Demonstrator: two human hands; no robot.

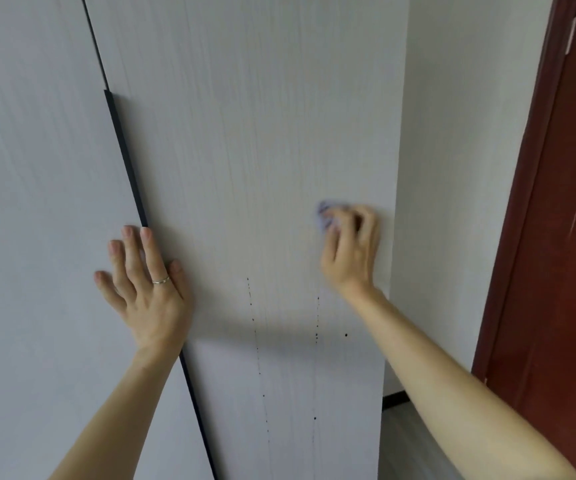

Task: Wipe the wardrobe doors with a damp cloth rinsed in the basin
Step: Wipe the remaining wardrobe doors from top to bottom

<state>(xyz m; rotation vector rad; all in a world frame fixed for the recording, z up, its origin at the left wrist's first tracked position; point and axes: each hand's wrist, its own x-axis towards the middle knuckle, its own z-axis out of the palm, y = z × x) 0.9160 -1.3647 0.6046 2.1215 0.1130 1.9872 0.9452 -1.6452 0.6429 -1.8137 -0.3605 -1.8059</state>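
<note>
Two pale grey wood-grain wardrobe doors fill the view, the left door and the right door, split by a black handle strip. My left hand, wearing a ring, rests flat with spread fingers across the strip. My right hand grips a bunched pale purple cloth and presses it against the right door near its right edge; the hand looks blurred. Thin trails of dark drips run down the right door below the hands.
A white wall stands to the right of the wardrobe. Beyond it is a dark red-brown room door with its frame. Grey floor and a dark skirting show at the lower right.
</note>
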